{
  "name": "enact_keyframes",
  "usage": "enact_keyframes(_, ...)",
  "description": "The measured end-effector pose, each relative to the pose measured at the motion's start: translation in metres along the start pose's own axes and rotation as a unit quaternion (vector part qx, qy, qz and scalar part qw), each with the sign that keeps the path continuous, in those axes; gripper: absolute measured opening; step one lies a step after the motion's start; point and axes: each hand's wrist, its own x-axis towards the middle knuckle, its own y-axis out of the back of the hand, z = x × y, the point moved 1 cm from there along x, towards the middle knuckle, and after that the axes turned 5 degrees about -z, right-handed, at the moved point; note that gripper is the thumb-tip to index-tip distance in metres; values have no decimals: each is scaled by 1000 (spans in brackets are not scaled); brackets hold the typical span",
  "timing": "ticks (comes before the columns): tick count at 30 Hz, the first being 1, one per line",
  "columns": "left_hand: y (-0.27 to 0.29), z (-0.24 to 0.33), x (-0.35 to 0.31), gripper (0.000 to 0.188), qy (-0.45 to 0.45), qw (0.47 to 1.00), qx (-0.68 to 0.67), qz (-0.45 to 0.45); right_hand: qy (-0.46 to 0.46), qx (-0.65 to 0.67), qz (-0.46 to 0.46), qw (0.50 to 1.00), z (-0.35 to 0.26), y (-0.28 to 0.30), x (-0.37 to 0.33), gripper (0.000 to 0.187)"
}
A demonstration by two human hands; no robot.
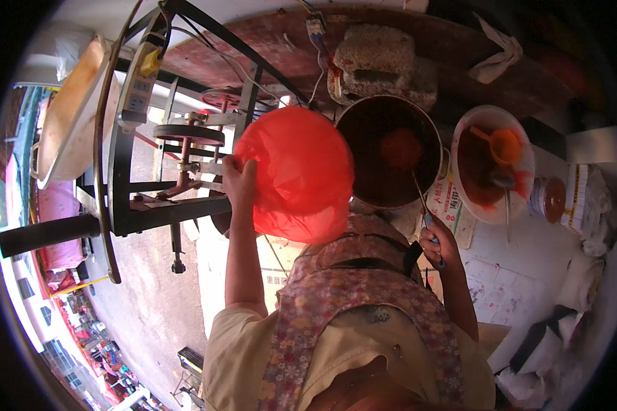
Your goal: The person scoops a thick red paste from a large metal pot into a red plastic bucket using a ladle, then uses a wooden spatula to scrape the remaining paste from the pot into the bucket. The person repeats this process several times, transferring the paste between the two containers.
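Observation:
My left hand (240, 179) is closed on the near-left edge of a red plastic bag (301, 171), thin and creased, spread out in a round basin-like shape. Whether a bowl sits within it, I cannot tell. My right hand (437, 243) grips the blue handle of a long ladle (421, 195). Its shaft reaches into a large metal pot (437, 130) with dark reddish-brown contents. A lighter red-orange patch shows at the ladle's far end, where the bowl itself is hard to make out. The bag is beside the pot's left rim.
Right of the pot stands a white tub (461, 137) with red contents, an orange scoop (506, 146) and a metal-handled utensil. A black metal frame with a wheel (188, 134) is at left. Behind the pot lies a rough block (375, 51). Tape rolls (550, 198) are far right.

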Motion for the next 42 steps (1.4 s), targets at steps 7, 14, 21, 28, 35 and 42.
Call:
enact_keyframes(7,-15,-10,9,52,8,999,-37,-1,41,-117,19,992,8,-65,-27,37)
enact_keyframes(14,-23,-21,28,49,-40,985,-164,-30,10,-158,-42,987,18,-122,-32,42)
enact_keyframes(21,-9,-37,68,44,14,988,-145,-55,-45,-206,-75,975,32,-154,0,46)
enact_keyframes(28,-11,-30,70,47,33,972,-217,-81,1,-430,-89,899,70,-123,41,51)
enact_keyframes(35,-14,-34,66,39,2,969,-228,-99,160,-686,-7,709,83,-82,96,57)
enact_keyframes(42,-18,-31,72,43,31,912,-372,-171,229,-735,-49,637,80,-91,88,55)
